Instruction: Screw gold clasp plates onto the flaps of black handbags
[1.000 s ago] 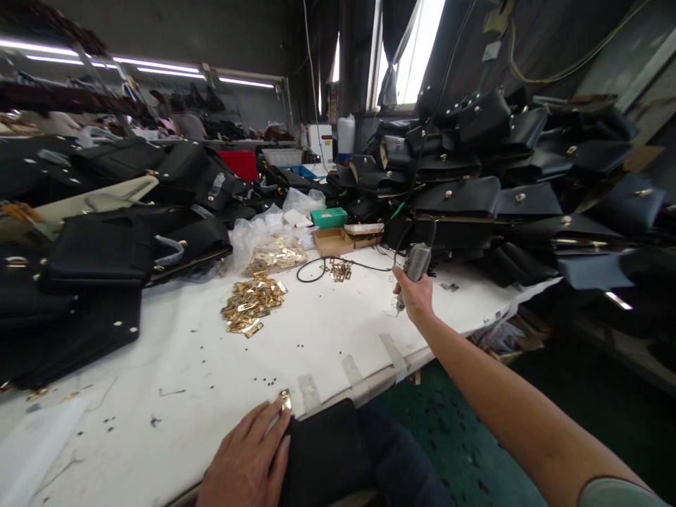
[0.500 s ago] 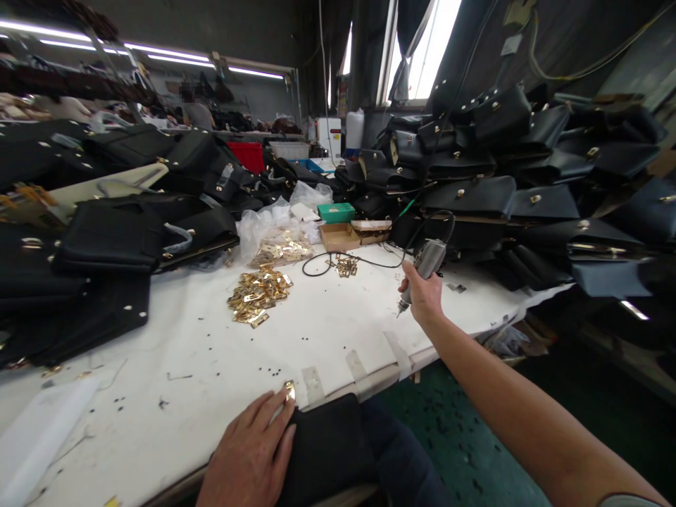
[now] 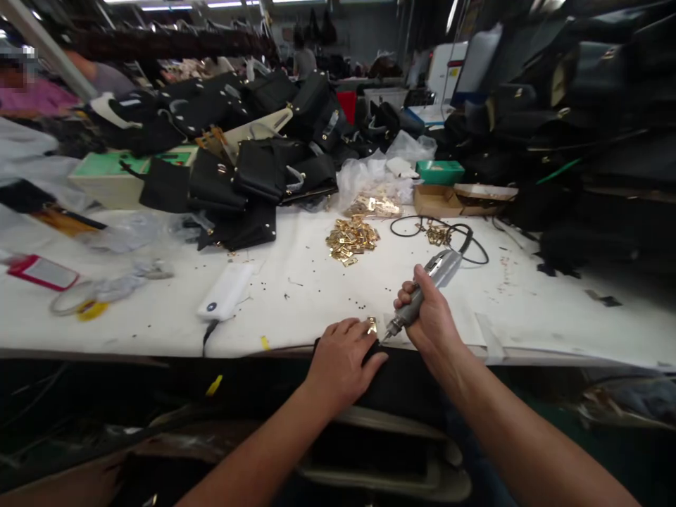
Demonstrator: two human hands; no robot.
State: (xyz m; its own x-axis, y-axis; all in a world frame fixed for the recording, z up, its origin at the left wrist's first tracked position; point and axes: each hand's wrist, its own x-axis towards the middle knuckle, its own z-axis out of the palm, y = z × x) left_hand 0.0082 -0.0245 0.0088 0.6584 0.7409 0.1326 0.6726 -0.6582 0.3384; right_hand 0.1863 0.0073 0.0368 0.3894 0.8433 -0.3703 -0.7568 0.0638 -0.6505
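Gold plate (image 3: 372, 324) lying at tabletop (image 3: 296, 325) front edge, fastening unclear | left hand (image 3: 341, 360) steadying it, thumb and fingers apart | right hand (image 3: 434, 320) clamping grey driver (image 3: 444, 269) | heaped plates (image 3: 350, 241) lying loose

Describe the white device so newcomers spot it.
On the white table, look left of the left hand, near the front edge. Unlike the red-framed tag farther left, the white device has a dark round mark and a black cable.
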